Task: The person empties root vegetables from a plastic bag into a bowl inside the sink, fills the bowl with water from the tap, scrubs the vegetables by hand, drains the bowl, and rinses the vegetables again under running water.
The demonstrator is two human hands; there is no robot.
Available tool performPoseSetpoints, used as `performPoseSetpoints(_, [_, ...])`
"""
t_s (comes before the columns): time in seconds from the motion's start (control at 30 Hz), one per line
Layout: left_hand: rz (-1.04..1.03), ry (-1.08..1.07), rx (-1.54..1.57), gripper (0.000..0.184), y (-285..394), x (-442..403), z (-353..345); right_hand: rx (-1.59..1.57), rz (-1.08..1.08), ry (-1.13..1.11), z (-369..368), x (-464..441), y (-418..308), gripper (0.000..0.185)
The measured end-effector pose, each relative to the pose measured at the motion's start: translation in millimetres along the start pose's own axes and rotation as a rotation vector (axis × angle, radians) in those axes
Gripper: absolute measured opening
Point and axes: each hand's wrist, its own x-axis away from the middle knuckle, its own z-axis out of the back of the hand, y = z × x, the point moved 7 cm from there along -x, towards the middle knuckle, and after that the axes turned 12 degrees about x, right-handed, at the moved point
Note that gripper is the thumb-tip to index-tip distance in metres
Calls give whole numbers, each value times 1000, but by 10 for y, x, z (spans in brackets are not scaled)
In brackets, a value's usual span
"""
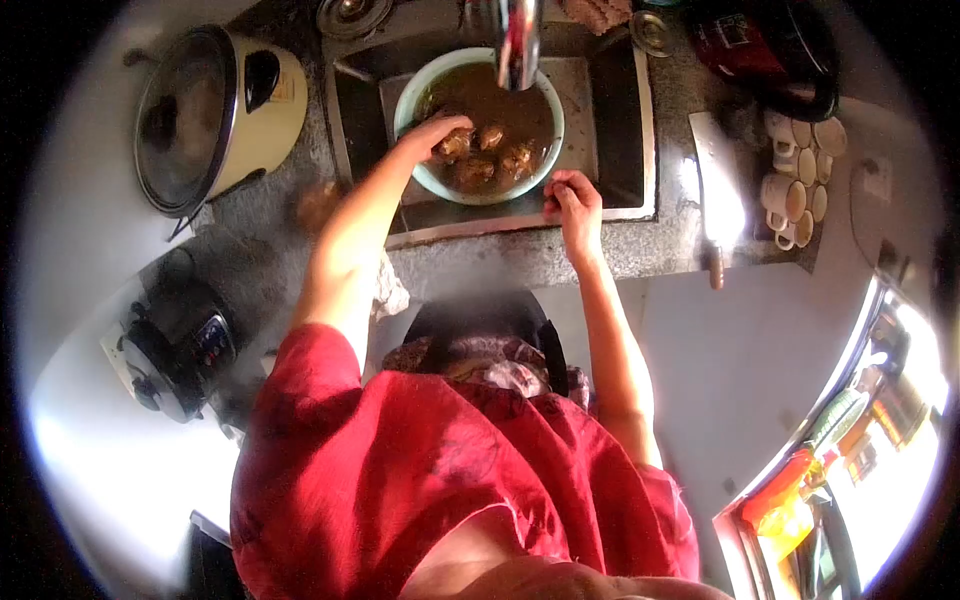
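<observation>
A pale green basin (404, 98) of murky brown water sits in the metal sink (610, 130). Several muddy brown lumps (488, 137), perhaps root vegetables, poke out of the water; their kind is unclear. At the basin's left side, my left hand (440, 133) reaches over the rim, its fingers curled on one of the lumps. My right hand (575, 200) is closed in a pinch just outside the basin's lower right, above the sink's front edge. Something small and dark shows at its fingertips, too small to name.
A faucet (517, 50) hangs over the basin's far side. Left of the sink stands a cream cooker (265, 110) with a glass lid. On the right counter lie a cleaver (718, 190) and several white mugs (785, 195). A dark red appliance (765, 45) stands behind.
</observation>
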Motion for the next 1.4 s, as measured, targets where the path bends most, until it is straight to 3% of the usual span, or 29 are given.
performPoseSetpoints(0.03, [47, 41, 255, 53, 232, 390, -165, 4, -38, 15, 19, 18, 11, 11])
performPoseSetpoints(0.1, [40, -107, 743, 39, 254, 468, -338, -1, -90, 32, 35, 63, 82, 10])
performPoseSetpoints(0.13, [125, -113, 840, 33, 288, 623, -436, 13, -83, 10, 19, 58, 116, 11])
performPoseSetpoints(0.17, [123, -113, 834, 33, 356, 730, -497, 29, -70, -14, 6, 39, 133, 11])
performPoseSetpoints(0.23, [108, -415, 855, 38, 488, 901, -758, -31, -152, -40, -169, 58, 118, 14])
performPoseSetpoints(0.3, [104, -372, 868, 41, 548, 1073, -937, -32, -180, -85, -357, 44, 123, 20])
performPoseSetpoints(0.4, [-314, -16, 434, 47, 899, 1367, -952, -97, -90, -102, -600, 99, -174, 34])
performPoseSetpoints(0.43, [-368, -125, 403, 44, 925, 1368, -1013, -46, -95, -107, -631, 66, -127, 37])
performPoseSetpoints(0.5, [-629, -139, 233, 46, 1088, 1539, -1078, 59, 9, -186, -661, 37, -88, 39])
performPoseSetpoints(0.63, [-611, -225, 456, 52, 1223, 1817, -1217, -69, 16, -116, -570, 88, -118, 42])
performPoseSetpoints(0.7, [-465, -443, 768, 54, 1211, 1868, -1271, -341, 14, -182, -559, 95, -138, 45])
performPoseSetpoints(0.77, [-403, -485, 794, 56, 1170, 1812, -1204, -398, 14, -139, -543, 123, -225, 48])
performPoseSetpoints(0.87, [-248, -380, 614, 62, 851, 1686, -1199, -443, 57, -344, -575, 121, -235, 41])
performPoseSetpoints(0.97, [-136, -616, 741, 58, 737, 1805, -1403, -419, -41, -300, -624, 90, -288, 39])
performPoseSetpoints(1.03, [-215, -554, 642, 61, 860, 1866, -1384, 129, 10, -209, -449, 20, -341, 38])
performPoseSetpoints(1.07, [-300, -490, 541, 65, 929, 1888, -1351, 161, 18, -40, -371, 18, -369, 38])
performPoseSetpoints(1.1, [-300, -491, 539, 65, 925, 1884, -1355, 159, 19, -39, -370, 28, -407, 38])
performPoseSetpoints(1.17, [-518, -235, 332, 73, 991, 1878, -1208, 316, 215, 76, -303, 59, -593, 38])
performPoseSetpoints(1.23, [-529, -232, 259, 73, 1055, 1991, -1259, 605, 276, 118, -322, 68, -744, 40])
performPoseSetpoints(1.33, [-453, -293, 188, 67, 1013, 2202, -1308, 651, 223, 139, -332, 57, -853, 39])
performPoseSetpoints(1.4, [-382, -294, 308, 65, 921, 2222, -1265, 600, 363, 175, -372, 102, -995, 37])
